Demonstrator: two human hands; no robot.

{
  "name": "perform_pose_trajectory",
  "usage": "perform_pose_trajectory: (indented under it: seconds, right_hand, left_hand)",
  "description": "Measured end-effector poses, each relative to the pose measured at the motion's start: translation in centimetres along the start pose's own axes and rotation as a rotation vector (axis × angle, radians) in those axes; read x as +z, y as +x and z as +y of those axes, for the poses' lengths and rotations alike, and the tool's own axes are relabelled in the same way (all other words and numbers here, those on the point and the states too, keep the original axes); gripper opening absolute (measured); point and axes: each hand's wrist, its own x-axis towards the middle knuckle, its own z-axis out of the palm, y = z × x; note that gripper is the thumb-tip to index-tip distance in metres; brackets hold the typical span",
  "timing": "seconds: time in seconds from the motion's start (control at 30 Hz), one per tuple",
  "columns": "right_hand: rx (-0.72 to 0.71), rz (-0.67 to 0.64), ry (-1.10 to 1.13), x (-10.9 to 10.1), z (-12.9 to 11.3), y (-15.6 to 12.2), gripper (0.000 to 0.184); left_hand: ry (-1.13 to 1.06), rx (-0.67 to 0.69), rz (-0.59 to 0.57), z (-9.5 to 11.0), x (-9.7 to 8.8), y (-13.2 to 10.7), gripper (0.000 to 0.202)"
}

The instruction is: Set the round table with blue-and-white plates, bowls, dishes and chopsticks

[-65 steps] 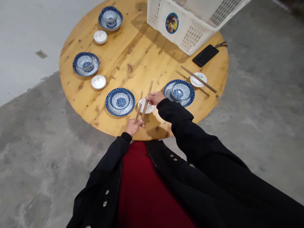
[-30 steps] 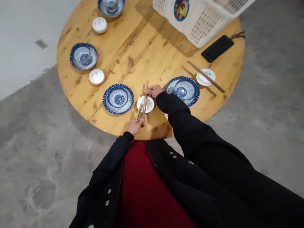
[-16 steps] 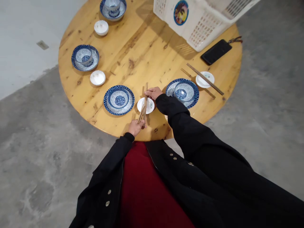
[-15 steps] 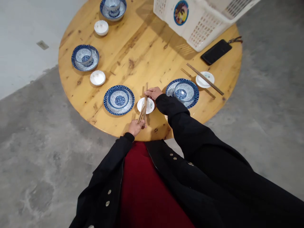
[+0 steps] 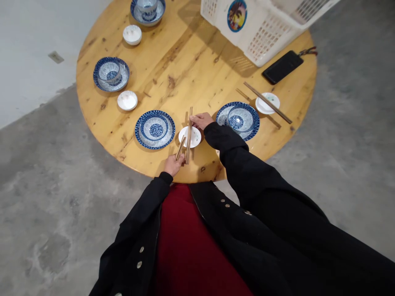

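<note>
A pair of chopsticks [image 5: 189, 133] lies lengthwise across a small white dish [image 5: 195, 137]. My right hand [image 5: 201, 120] pinches this pair near its far end. My left hand [image 5: 174, 164], at the table's near edge, is closed round more chopsticks [image 5: 181, 147] that point up toward the dish; how many it holds I cannot tell. Left of the dish is a blue-patterned plate [image 5: 138, 137] with a matching bowl [image 5: 154, 129] on it. Another blue plate [image 5: 253, 133] with a bowl [image 5: 240, 118] sits right of my right hand, its lower part behind my sleeve.
Another chopstick pair [image 5: 268, 102] rests over a white dish [image 5: 273, 107] at the right. Behind it are a black phone [image 5: 283, 67] and a white plastic basket [image 5: 251, 35]. More plates with bowls [image 5: 109, 73] and small white bowls [image 5: 127, 100] line the round wooden table's [image 5: 160, 88] left side.
My left hand has drawn slightly left and down with its chopsticks, away from the pair on the dish. My right hand stays at that pair's far end.
</note>
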Motion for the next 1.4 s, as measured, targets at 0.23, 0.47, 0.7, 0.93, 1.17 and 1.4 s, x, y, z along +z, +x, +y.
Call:
perform_pose_trajectory:
  seconds: [0.23, 0.47, 0.7, 0.93, 1.17, 1.4]
  right_hand:
    - [-0.260, 0.224, 0.018, -2.1, -0.5, -3.9, 0.028]
    - [-0.423, -0.112, 0.150, 1.2, -6.1, -13.6, 0.030]
    - [-0.248, -0.473, 0.301, 6.1, -10.1, -17.4, 0.036]
    - [-0.212, -0.596, 0.331, 9.4, -10.4, -17.7, 0.046]
    - [-0.182, -0.663, 0.291, 12.4, -11.1, -17.9, 0.048]
    - [-0.246, -0.630, 0.254, 15.8, -12.3, -18.8, 0.046]
  left_hand:
    - [-0.145, 0.081, 0.127, 2.6, -3.7, -1.6, 0.045]
    - [-0.508, 0.052, -0.242, 6.5, -5.6, -4.2, 0.057]
    - [-0.644, 0.063, -0.369, 6.0, -7.0, -5.7, 0.054]
    - [-0.700, 0.065, -0.448, 4.6, -10.3, -7.1, 0.054]
    - [-0.689, 0.050, -0.468, 2.8, -13.1, -8.1, 0.055]
    - [-0.725, 0.094, -0.431, 1.2, -16.0, -9.0, 0.050]
